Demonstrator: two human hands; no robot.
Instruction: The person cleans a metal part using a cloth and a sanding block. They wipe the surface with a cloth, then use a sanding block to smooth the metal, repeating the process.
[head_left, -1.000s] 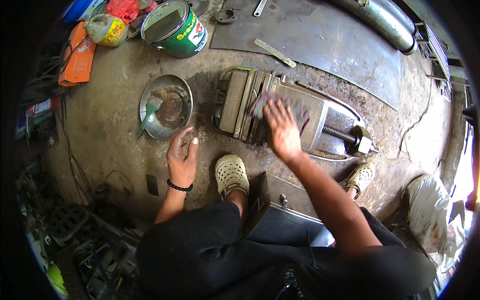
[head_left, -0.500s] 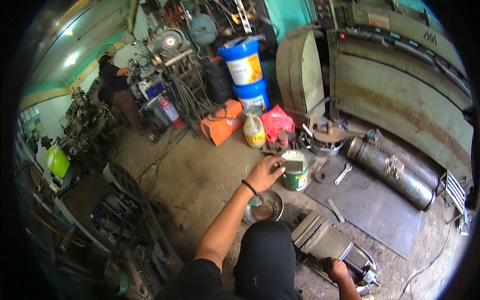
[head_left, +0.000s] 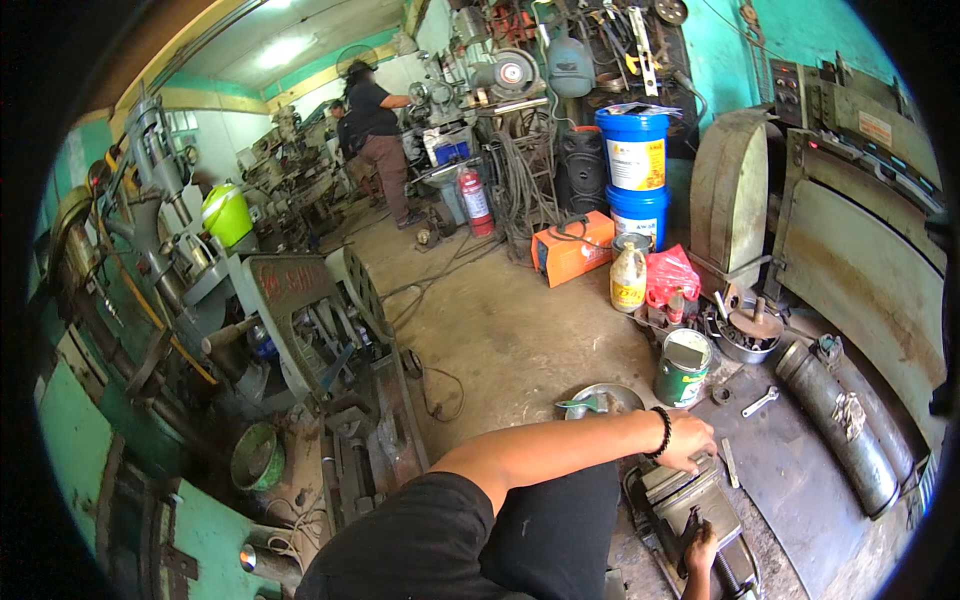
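My left hand (head_left: 688,440), a dark beaded bracelet at its wrist, reaches across to the jaw end of the metal bench vise (head_left: 715,500) on the floor. Its fingers point down, somewhat apart, over the jaws; nothing shows in them. Along the vise's near side my right hand (head_left: 703,548) is closed, a dark part at its fingertips that I cannot make out. Just beyond my left forearm lies a round metal pan (head_left: 622,397) with a green-handled brush (head_left: 582,404) across it. A green can (head_left: 682,372) with a flat grey piece (head_left: 686,353) at its mouth stands beyond.
A steel sheet (head_left: 790,500) right of the vise bears a wrench (head_left: 760,402) and a flat metal strip (head_left: 730,463). Long metal cylinders (head_left: 838,430) lie farther right. A machine frame (head_left: 300,310) stands left. Cables (head_left: 440,275) cross the floor; a person (head_left: 378,130) works far back.
My left hand has left the green can and come right and nearer, to the vise jaws. The flat grey piece stays at the can. My right hand stays by the vise; the view has swung left.
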